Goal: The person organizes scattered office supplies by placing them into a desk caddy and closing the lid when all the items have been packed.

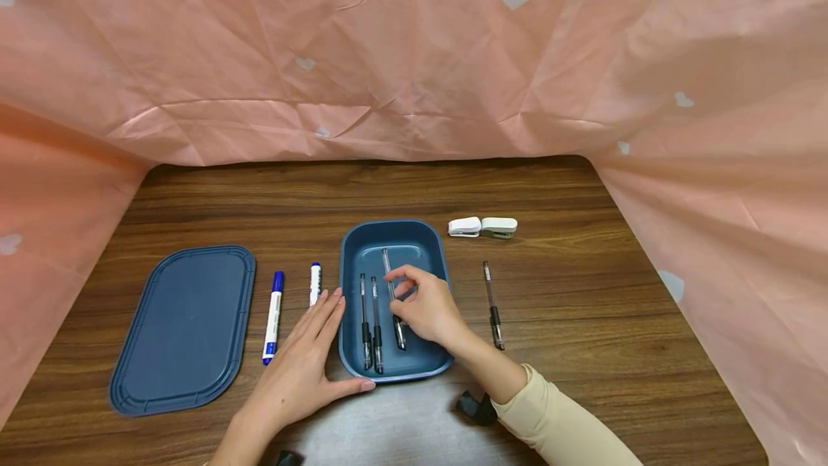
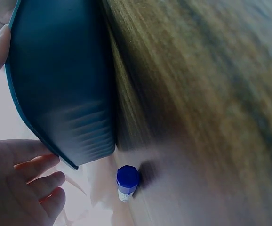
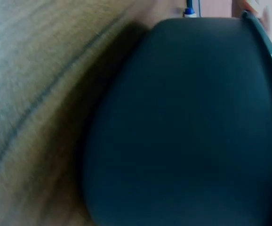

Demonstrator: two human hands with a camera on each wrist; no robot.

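Observation:
A blue rectangular box stands on the table between my hands. Two gel pens with black grips, one of them the left pen, lie side by side in it. My right hand reaches over the box's right side, thumb and index finger curled at a third, clear-barrelled pen lying lengthwise inside. My left hand has its fingers extended against the box's left wall and the thumb along the near rim. In the left wrist view, those fingers touch the rim. The right wrist view is mostly filled by the box's outer wall.
Left of the box lie a marker and a second marker, partly behind my left fingers. Farther left is a flat blue lid. To the right lies another gel pen; behind it sit two small staplers. Pink cloth surrounds the table.

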